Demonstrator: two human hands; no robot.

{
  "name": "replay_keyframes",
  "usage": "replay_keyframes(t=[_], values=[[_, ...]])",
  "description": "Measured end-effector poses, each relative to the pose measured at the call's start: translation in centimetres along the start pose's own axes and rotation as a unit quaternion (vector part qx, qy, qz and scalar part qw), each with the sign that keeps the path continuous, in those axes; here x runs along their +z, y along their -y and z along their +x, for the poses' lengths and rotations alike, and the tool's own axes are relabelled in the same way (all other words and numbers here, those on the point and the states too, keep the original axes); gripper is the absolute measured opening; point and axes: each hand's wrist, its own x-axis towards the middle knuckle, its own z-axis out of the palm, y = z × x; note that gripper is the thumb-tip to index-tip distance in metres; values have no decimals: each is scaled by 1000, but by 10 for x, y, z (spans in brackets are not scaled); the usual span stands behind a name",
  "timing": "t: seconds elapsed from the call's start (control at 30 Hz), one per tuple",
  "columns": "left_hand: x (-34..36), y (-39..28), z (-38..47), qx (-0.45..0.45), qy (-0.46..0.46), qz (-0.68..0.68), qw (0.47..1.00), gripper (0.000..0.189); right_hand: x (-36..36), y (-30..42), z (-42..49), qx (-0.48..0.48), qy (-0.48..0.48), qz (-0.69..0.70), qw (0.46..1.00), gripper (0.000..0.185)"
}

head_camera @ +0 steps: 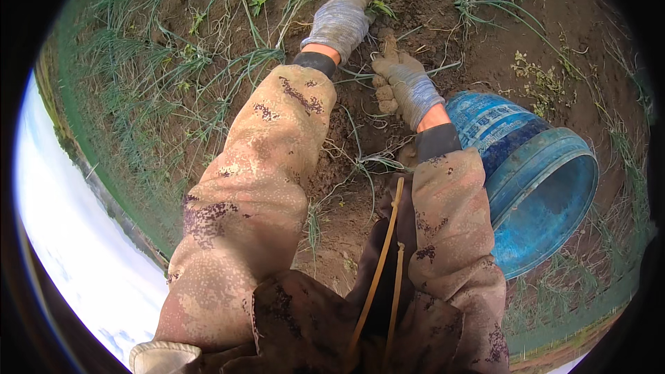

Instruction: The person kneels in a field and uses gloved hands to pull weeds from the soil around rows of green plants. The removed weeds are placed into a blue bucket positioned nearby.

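My left hand (343,21), in a muddy knitted work glove, reaches down to the soil near the top of the view, beside a small leafy weed (382,6). Its fingers are curled and their tips are partly hidden. My right hand (399,75), in a matching soiled glove, is just below and to the right, low over the soil. Thin green leaves of an onion-like plant (358,77) lie between and behind the hands. Whether either hand grips anything is not clear. Another onion-like plant (363,160) lies on the ground nearer to me.
A blue plastic bucket (543,182) lies on its side to the right, touching or close by my right sleeve, its mouth towards me. Rows of onion-like plants (192,57) spread to the left. Another such plant (466,4) and a yellowish weed (540,80) stand at upper right.
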Motion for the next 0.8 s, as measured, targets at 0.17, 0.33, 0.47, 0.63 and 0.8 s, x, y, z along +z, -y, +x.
replay_keyframes(t=[0.17, 0.33, 0.47, 0.63, 0.8], values=[[-23, 9, -31, -68, -59, -216, 972, 48, 15, -20, -26, -41, -34, -91, 994, 28], [-56, 12, -66, -191, -63, -584, 787, 37, 25, -44, -49, -208, -227, -263, 914, 31], [-73, 18, -80, -176, -19, -497, 849, 45, 13, -45, -78, -184, -239, -150, 941, 40], [-78, 25, -99, -238, -28, -382, 893, 66, 15, -35, -82, -257, -260, -339, 867, 28], [-41, 22, -73, -183, -89, -235, 950, 66, 7, -12, -44, -165, -169, -345, 908, 29]])
